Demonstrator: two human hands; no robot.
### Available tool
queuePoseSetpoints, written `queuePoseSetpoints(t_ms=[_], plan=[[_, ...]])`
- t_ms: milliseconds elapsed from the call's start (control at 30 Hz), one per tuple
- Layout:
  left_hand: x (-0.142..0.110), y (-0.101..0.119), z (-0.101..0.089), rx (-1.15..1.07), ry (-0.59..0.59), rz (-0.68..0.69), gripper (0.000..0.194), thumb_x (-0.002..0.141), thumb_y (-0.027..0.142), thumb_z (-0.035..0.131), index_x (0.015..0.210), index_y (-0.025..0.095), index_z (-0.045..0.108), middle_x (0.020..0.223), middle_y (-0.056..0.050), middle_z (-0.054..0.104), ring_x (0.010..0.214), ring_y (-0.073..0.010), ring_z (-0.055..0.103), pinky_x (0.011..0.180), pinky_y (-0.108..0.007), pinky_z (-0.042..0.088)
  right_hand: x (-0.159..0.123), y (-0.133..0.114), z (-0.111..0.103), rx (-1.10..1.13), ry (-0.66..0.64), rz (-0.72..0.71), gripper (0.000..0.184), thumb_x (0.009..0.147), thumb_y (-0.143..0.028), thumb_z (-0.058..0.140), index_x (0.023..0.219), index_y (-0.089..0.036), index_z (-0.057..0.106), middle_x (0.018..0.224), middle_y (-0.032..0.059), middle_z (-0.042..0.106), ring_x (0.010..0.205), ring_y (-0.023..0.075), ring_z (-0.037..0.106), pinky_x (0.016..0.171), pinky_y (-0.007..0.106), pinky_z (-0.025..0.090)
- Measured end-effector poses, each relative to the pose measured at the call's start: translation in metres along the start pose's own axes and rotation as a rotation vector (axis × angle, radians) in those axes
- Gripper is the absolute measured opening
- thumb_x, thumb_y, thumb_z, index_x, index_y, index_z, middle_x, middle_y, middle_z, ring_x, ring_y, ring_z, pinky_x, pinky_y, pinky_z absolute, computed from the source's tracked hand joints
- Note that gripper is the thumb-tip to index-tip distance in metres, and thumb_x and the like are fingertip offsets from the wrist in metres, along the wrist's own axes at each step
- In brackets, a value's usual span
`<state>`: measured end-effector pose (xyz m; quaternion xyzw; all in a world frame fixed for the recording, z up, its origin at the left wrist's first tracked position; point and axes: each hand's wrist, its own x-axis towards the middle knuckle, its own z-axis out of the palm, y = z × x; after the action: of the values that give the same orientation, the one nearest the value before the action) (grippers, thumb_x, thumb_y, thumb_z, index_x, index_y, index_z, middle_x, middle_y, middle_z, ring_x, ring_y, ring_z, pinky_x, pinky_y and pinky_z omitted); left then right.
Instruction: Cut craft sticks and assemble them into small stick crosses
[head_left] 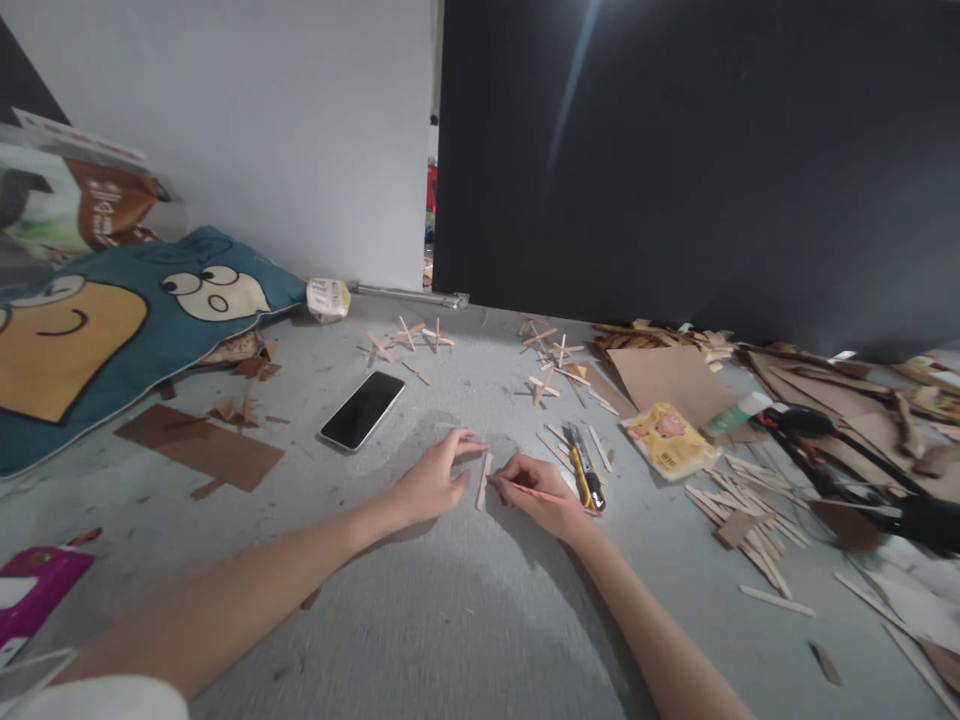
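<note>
A short wooden craft stick [484, 484] lies on the grey tabletop between my two hands. My left hand [433, 478] is open at its left, thumb and fingers apart, with the fingertips reaching the stick's far end. I cannot tell whether they press on it. In my right hand [538, 492] is a thin pink pencil [551, 495], gripped as for writing, its tip at the stick's right side. A yellow and black utility knife [585, 470] lies just right of that hand, with several loose sticks around it.
A phone [363, 411] lies left of my hands. Crossed-stick pieces [551, 365] stand farther back. To the right are a yellow packet [667, 440], a stick pile [754, 520] and a cardboard sheet [660, 380]. Brown cardboard [199, 445] and a blue cushion [210, 290] lie left.
</note>
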<state>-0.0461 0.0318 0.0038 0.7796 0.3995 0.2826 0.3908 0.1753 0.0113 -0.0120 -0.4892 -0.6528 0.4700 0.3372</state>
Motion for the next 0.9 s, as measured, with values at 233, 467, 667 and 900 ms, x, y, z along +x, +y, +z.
queuePoseSetpoints(t_ms=[233,467,667,900], plan=[[0.001,0.001,0.002,0.163,-0.079,0.022,0.071,0.071,0.028,0.087,0.134,0.025,0.055,0.146,-0.014,0.062,0.143,-0.0374,0.050,0.118,-0.057,0.037,-0.001,-0.003,-0.001,-0.029,-0.004,-0.024,0.034,0.085,-0.050,0.069,0.071,-0.022,0.056,0.061,-0.0027,0.058,0.055,0.0125,0.047,0.054,0.026,0.035],[0.003,-0.004,0.004,0.162,-0.063,0.024,0.070,0.071,0.028,0.088,0.133,0.024,0.058,0.145,-0.014,0.062,0.141,-0.0368,0.052,0.117,-0.055,0.038,-0.001,0.000,0.000,-0.016,-0.022,-0.042,0.035,0.084,-0.050,0.071,0.070,-0.022,0.057,0.061,-0.0030,0.056,0.055,0.0125,0.046,0.053,0.026,0.033],[-0.002,0.004,0.004,0.282,-0.051,0.066,0.065,0.082,0.036,0.084,0.139,0.022,0.054,0.147,-0.016,0.061,0.140,-0.0362,0.053,0.115,-0.054,0.042,-0.006,0.000,-0.001,0.010,0.106,-0.048,0.042,0.089,-0.063,0.065,0.078,-0.023,0.058,0.064,0.0008,0.062,0.058,0.0164,0.053,0.056,0.029,0.040],[-0.014,0.011,0.012,0.618,-0.119,0.177,0.043,0.103,0.042,0.055,0.133,0.011,0.059,0.157,-0.024,0.049,0.153,-0.0376,0.038,0.120,-0.052,0.039,-0.006,0.001,-0.003,0.015,0.356,-0.051,0.048,0.085,-0.069,0.067,0.085,-0.022,0.062,0.062,-0.0011,0.057,0.054,0.0160,0.050,0.051,0.029,0.038]])
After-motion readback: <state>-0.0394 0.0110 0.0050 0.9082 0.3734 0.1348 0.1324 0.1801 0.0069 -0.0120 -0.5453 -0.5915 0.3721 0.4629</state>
